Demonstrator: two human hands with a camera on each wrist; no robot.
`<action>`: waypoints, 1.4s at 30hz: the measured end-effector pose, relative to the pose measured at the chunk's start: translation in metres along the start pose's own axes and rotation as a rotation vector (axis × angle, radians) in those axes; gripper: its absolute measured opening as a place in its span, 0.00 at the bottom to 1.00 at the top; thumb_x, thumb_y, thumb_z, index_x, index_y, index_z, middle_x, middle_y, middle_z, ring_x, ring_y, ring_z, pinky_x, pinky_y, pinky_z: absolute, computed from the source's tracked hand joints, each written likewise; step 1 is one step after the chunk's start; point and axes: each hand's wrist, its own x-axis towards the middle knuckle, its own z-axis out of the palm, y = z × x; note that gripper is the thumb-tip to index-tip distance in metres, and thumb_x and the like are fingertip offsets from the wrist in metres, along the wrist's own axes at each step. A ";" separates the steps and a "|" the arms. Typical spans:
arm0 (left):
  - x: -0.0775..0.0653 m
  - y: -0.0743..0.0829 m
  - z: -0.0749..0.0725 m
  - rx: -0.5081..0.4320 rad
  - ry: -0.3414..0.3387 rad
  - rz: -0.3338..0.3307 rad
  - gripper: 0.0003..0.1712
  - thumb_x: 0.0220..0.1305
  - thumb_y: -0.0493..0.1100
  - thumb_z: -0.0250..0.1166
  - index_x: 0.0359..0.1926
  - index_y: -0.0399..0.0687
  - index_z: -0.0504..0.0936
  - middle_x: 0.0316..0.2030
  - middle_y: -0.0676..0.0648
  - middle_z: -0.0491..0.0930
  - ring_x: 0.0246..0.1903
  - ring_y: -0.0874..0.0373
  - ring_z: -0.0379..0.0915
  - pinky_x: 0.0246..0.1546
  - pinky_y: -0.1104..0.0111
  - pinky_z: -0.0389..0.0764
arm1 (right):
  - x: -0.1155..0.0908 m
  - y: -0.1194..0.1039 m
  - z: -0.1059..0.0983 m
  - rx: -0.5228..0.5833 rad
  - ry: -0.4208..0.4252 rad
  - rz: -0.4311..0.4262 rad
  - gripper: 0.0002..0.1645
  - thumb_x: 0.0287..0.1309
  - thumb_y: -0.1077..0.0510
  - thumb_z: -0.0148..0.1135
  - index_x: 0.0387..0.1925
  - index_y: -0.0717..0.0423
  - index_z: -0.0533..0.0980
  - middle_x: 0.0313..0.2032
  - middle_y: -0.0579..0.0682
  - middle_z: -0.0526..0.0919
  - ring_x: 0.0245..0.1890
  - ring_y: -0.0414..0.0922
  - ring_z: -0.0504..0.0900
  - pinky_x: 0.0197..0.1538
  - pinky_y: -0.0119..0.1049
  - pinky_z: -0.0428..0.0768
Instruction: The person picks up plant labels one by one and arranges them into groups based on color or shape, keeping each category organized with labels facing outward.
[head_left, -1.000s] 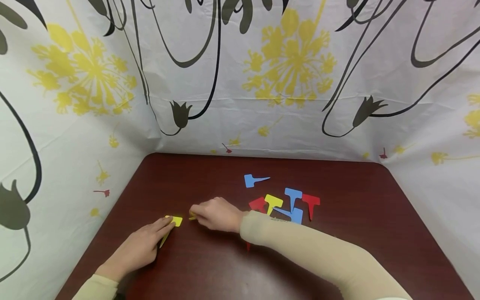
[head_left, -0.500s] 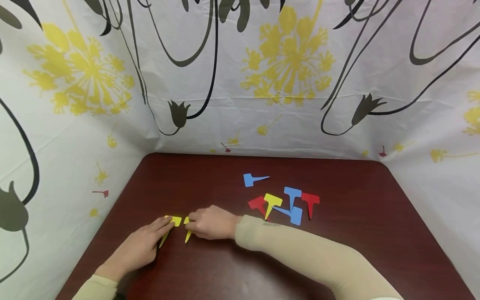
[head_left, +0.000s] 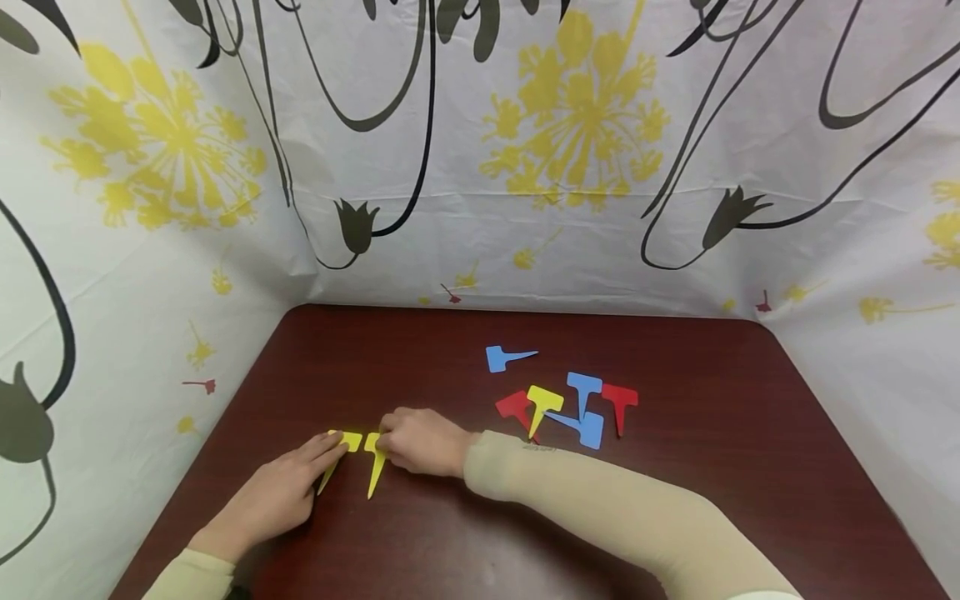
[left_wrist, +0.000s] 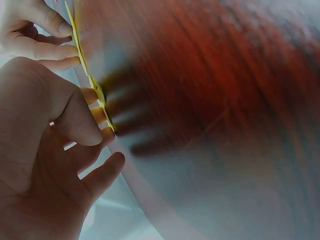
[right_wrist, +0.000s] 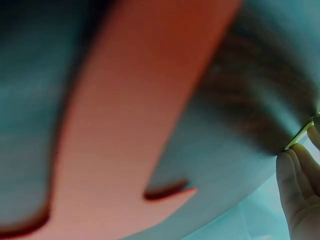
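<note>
Two yellow T-shaped plant labels lie side by side at the table's left in the head view, heads almost in line and stems toward me. The fingers of my left hand (head_left: 281,492) rest fairly straight on the left label (head_left: 351,441), covering part of its head and stem. My right hand (head_left: 423,442) pinches the right label (head_left: 372,462) by the right end of its head. A narrow gap parts the two heads. In the left wrist view my right hand (left_wrist: 37,35) holds its label (left_wrist: 77,42) close by my left hand (left_wrist: 50,130).
Right of my hands lie a yellow label (head_left: 545,402), red labels (head_left: 513,406) (head_left: 621,398) and blue labels (head_left: 585,383) (head_left: 592,429), some overlapping. Another blue label (head_left: 498,358) lies farther back. A blurred red label (right_wrist: 135,100) fills much of the right wrist view. Patterned cloth (head_left: 480,167) surrounds the table (head_left: 675,350).
My right hand has brought the second yellow label down beside the first, turned its stem toward me, and shifted its grip to the head's right end. My left hand has stayed put.
</note>
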 end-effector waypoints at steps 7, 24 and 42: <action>-0.001 0.000 0.002 0.025 0.053 0.019 0.30 0.62 0.31 0.62 0.66 0.48 0.78 0.67 0.42 0.72 0.63 0.46 0.72 0.42 0.54 0.83 | 0.005 -0.004 0.001 0.004 -0.013 0.000 0.08 0.64 0.54 0.66 0.43 0.42 0.87 0.38 0.41 0.79 0.37 0.37 0.74 0.39 0.25 0.77; -0.003 0.002 0.005 0.056 0.113 0.028 0.32 0.58 0.33 0.66 0.65 0.51 0.79 0.65 0.40 0.74 0.59 0.44 0.76 0.35 0.54 0.83 | 0.010 -0.006 -0.001 0.016 -0.045 0.007 0.09 0.65 0.54 0.66 0.45 0.42 0.87 0.38 0.41 0.78 0.36 0.37 0.73 0.39 0.25 0.77; 0.000 0.003 0.006 0.067 0.129 0.071 0.34 0.56 0.33 0.66 0.66 0.48 0.78 0.66 0.39 0.72 0.62 0.44 0.72 0.50 0.47 0.79 | 0.008 0.000 0.002 0.010 -0.010 -0.005 0.09 0.65 0.52 0.65 0.44 0.41 0.87 0.38 0.41 0.78 0.36 0.37 0.74 0.39 0.25 0.77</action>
